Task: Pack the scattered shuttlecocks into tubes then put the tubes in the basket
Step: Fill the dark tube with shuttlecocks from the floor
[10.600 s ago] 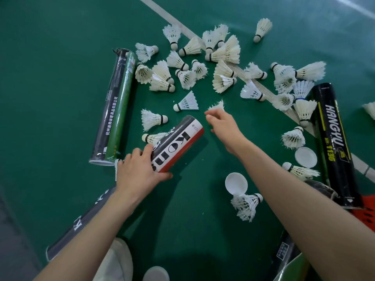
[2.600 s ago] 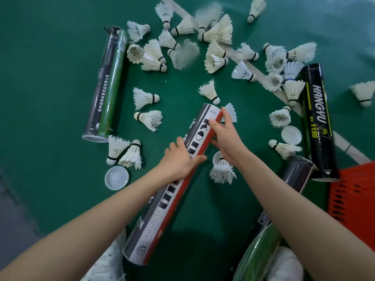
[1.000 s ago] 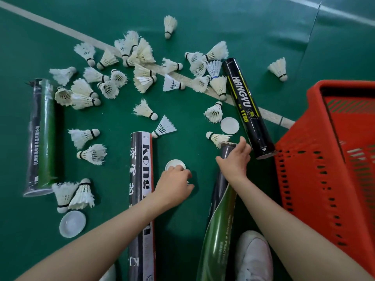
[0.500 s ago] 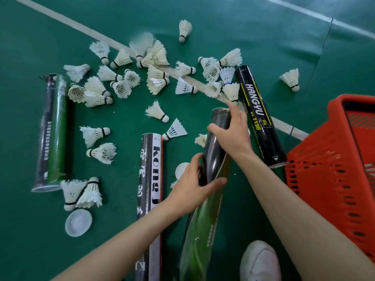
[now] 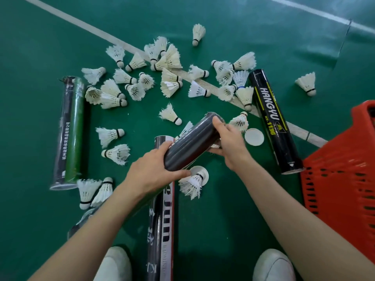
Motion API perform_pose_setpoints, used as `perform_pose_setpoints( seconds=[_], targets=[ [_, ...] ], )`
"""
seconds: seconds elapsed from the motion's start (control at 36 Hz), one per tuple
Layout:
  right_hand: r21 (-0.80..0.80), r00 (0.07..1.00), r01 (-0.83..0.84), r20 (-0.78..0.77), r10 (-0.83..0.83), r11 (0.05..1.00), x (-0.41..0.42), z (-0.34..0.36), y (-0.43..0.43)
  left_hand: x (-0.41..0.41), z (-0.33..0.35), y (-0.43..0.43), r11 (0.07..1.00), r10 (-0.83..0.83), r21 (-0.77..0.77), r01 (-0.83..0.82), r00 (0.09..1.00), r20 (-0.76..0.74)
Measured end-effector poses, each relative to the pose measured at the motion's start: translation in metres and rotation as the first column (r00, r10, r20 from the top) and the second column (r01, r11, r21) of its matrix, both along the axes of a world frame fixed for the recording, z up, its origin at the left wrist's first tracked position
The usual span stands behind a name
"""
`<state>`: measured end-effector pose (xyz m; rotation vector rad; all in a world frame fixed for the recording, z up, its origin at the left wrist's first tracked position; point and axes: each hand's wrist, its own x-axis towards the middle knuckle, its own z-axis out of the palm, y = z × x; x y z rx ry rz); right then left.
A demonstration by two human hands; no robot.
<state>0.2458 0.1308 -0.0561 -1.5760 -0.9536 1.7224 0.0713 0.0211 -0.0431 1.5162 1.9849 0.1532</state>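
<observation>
Dark tube [image 5: 190, 146] tilts above the green floor [image 5: 40, 47], left hand [image 5: 150, 175] gripping its near part, right hand [image 5: 231, 142] curled round its far end. Shuttlecocks [image 5: 170, 115] lie scattered beyond, basket [image 5: 334, 169] at right. Likely best: steady it with the left, clear the mouth, feed corks first.

White feather shuttlecocks [image 5: 170, 86] lie scattered on the green floor [image 5: 40, 47]. A dark tube [image 5: 190, 142] is raised and tilted. Three more tubes [image 5: 71, 130] lie flat among them. The red basket [image 5: 341, 163] stands at right.
</observation>
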Motion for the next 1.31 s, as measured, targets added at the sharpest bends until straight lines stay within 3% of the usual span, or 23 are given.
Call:
perform_pose_setpoints(
  seconds=[0.11, 0.28, 0.44, 0.53, 0.61, 0.75, 0.83, 1.08, 1.14, 1.22, 1.31],
  targets=[
    [-0.026, 0.993, -0.109, 0.044, 0.110, 0.994, -0.005, -0.016, -0.011, -0.010, -0.010, -0.016, 1.000, 0.022, -0.004, -0.023, 0.983, -0.180],
    [0.044, 0.945, -0.276, 0.198, 0.262, 0.960, -0.003, -0.035, -0.024, -0.032, -0.021, -0.037, 0.998, 0.056, -0.017, -0.062, 0.970, -0.235],
    [0.046, 0.777, -0.504, 0.461, 0.429, 0.863, 0.006, -0.047, -0.038, -0.048, -0.028, -0.057, 0.988, 0.129, -0.052, -0.146, 0.961, -0.245],
    [-0.020, 0.542, -0.733, 0.587, 0.602, 0.680, 0.013, -0.050, -0.046, -0.053, -0.031, -0.065, 0.982, 0.156, -0.067, -0.176, 0.962, -0.225],
    [-0.024, 0.337, -0.883, 0.665, 0.667, 0.470, 0.019, -0.050, -0.050, -0.057, -0.032, -0.072, 0.982, 0.161, -0.065, -0.180, 0.960, -0.229],
    [-0.135, 0.019, -0.982, 0.625, 0.780, 0.132, 0.026, -0.048, -0.051, -0.060, -0.032, -0.082, 0.987, 0.128, -0.054, -0.148, 0.954, -0.273],
    [-0.149, -0.087, -0.989, 0.679, 0.729, 0.021, 0.026, -0.057, -0.059, -0.057, -0.034, -0.085, 0.988, 0.118, -0.064, -0.142, 0.953, -0.280],
    [-0.065, -0.082, -0.997, 0.823, 0.562, -0.049, 0.016, -0.075, -0.074, -0.043, -0.040, -0.094, 0.980, 0.176, -0.051, -0.191, 0.960, -0.219],
    [-0.043, -0.038, -0.999, 0.827, 0.561, -0.005, 0.016, -0.076, -0.072, -0.042, -0.041, -0.094, 0.982, 0.171, -0.038, -0.183, 0.961, -0.219],
    [-0.001, 0.138, -0.974, 0.790, 0.598, 0.227, 0.020, -0.073, -0.068, -0.043, -0.042, -0.091, 0.986, 0.157, -0.019, -0.166, 0.961, -0.228],
    [0.118, 0.522, -0.774, 0.675, 0.522, 0.622, 0.023, -0.059, -0.062, -0.043, -0.042, -0.087, 0.990, 0.137, 0.004, -0.140, 0.960, -0.245]
  ],
)
